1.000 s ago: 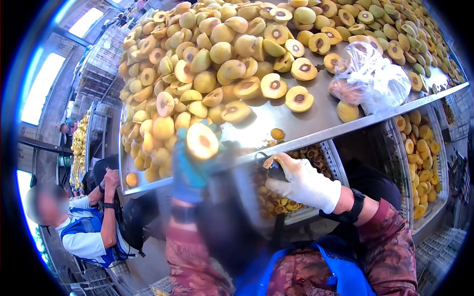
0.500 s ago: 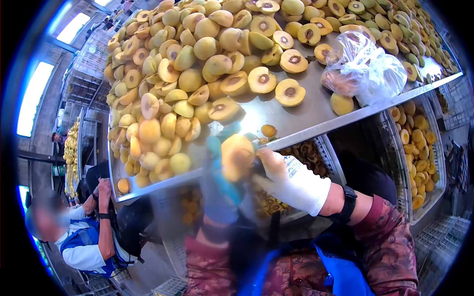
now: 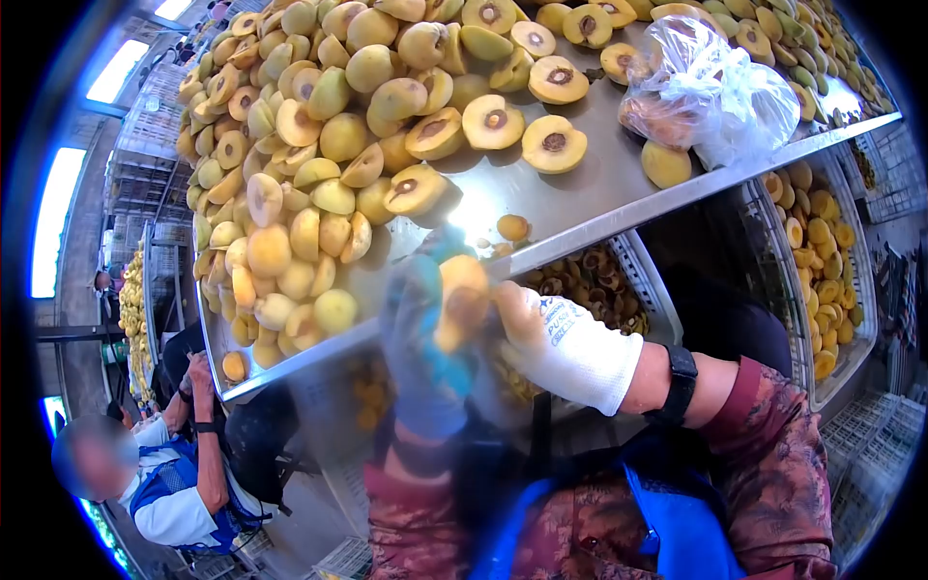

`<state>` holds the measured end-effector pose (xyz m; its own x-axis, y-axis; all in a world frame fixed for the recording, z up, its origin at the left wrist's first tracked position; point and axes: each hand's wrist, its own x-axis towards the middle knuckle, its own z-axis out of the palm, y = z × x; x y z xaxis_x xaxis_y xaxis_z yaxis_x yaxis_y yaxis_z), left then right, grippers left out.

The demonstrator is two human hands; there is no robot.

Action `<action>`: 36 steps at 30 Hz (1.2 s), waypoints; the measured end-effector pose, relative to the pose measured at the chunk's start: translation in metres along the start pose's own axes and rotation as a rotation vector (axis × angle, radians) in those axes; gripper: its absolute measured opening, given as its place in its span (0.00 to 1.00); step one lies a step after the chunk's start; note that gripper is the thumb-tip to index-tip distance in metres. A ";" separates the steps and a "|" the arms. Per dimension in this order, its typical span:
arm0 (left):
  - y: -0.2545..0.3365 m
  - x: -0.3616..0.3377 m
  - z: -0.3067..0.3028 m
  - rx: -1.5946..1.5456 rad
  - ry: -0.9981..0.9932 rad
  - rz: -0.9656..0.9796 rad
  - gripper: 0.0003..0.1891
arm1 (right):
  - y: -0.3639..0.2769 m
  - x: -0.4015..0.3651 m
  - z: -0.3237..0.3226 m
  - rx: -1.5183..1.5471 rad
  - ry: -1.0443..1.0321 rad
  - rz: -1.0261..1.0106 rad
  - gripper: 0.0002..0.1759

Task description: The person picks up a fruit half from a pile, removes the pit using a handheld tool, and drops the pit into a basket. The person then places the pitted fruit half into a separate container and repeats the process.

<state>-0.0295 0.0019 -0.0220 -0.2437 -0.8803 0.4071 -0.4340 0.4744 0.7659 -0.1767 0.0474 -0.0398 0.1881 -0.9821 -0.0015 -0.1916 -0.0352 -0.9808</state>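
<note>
A yellow peach half [image 3: 462, 302] is held in my left hand [image 3: 425, 333], which wears a grey-and-teal glove and is blurred by motion. Right beside the fruit, my right hand [image 3: 561, 338] in a white glove has its fingers curled closed. Whatever it grips is hidden. Both hands are over the near edge of a metal table [image 3: 599, 198]. On that table lies a big heap of halved peaches [image 3: 348, 135], many with the brown pit showing. A small orange piece of fruit [image 3: 513, 228] rests by the edge, just beyond my hands.
A clear plastic bag [image 3: 725, 97] with something inside sits on the table at right. Below the edge stands a crate [image 3: 648, 280] with brown and yellow pieces. Another crate [image 3: 855, 333] of peach halves is at right. A co-worker [image 3: 184, 474] sits at left.
The peach half in my left hand has turned and shows narrower. My right hand stays close against it. The whole view has shifted slightly, moving the table contents left and up.
</note>
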 end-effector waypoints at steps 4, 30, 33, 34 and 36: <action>0.005 0.004 0.002 -0.121 0.028 -0.085 0.32 | 0.006 0.003 0.001 -0.030 -0.012 -0.114 0.18; 0.005 0.017 -0.022 -0.622 -0.425 -0.465 0.12 | -0.038 -0.013 -0.025 -0.055 -0.473 0.276 0.25; 0.007 0.018 -0.025 -0.589 -0.482 -0.528 0.13 | -0.033 -0.016 -0.018 0.026 -0.442 0.348 0.24; 0.007 0.017 -0.025 -0.571 -0.481 -0.518 0.14 | -0.028 -0.018 -0.015 0.018 -0.446 0.335 0.23; 0.010 0.015 -0.026 -0.576 -0.486 -0.523 0.13 | -0.027 -0.017 -0.015 0.078 -0.484 0.384 0.21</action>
<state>-0.0148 -0.0074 0.0048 -0.5328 -0.8184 -0.2155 -0.1241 -0.1763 0.9765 -0.1890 0.0628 -0.0101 0.5383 -0.7264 -0.4273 -0.2644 0.3358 -0.9041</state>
